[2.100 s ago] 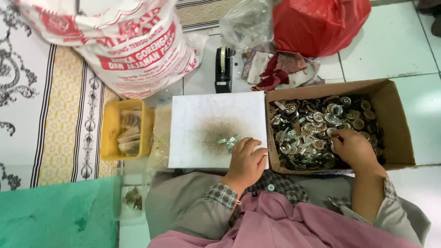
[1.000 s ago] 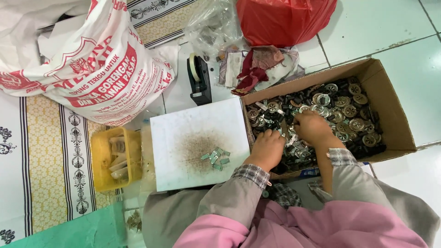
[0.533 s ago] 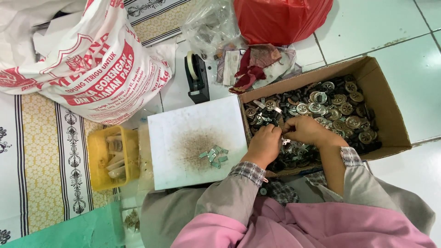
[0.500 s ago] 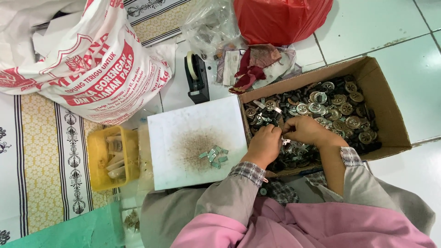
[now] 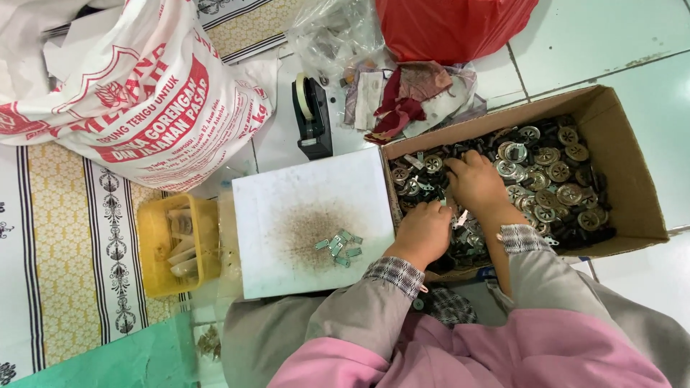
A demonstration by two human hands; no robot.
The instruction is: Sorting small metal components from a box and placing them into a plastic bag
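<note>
— Pale tiled floor (image 5: 611, 36), patterned mat (image 5: 65, 251) along its left edge. At the middle?

— White board (image 5: 287, 194), square, stained brown at its centre, flat on the floor. Near its lower right corner, a small cluster of metal clips (image 5: 339, 246).

— And against the board's right edge?

— Open cardboard box (image 5: 632, 172), touching or nearly touching that edge. Filled with round metal discs (image 5: 553, 179) and dark small parts.

— Hands?

— Both inside the box, at its left end. Left hand (image 5: 424, 231) just over the box's near left corner, knuckles up, fingers curled down into the parts; impossible to tell what, if anything, sits in the grasp. Right hand (image 5: 474, 183) further in, just beyond the left one, fingers bent and spread on the heap of discs; pinched or merely touching, impossible to tell.

— Behind the board?

— Black tape dispenser (image 5: 311, 118) just past its far edge. Printed white sack (image 5: 136, 93) to the far left, red plastic bag (image 5: 453, 25) at the top, crumpled clear plastic bag (image 5: 334, 36) between them.

— Left of the board?

— Yellow plastic tray (image 5: 154, 248), just beside the board's left edge, pale pieces inside.
</note>
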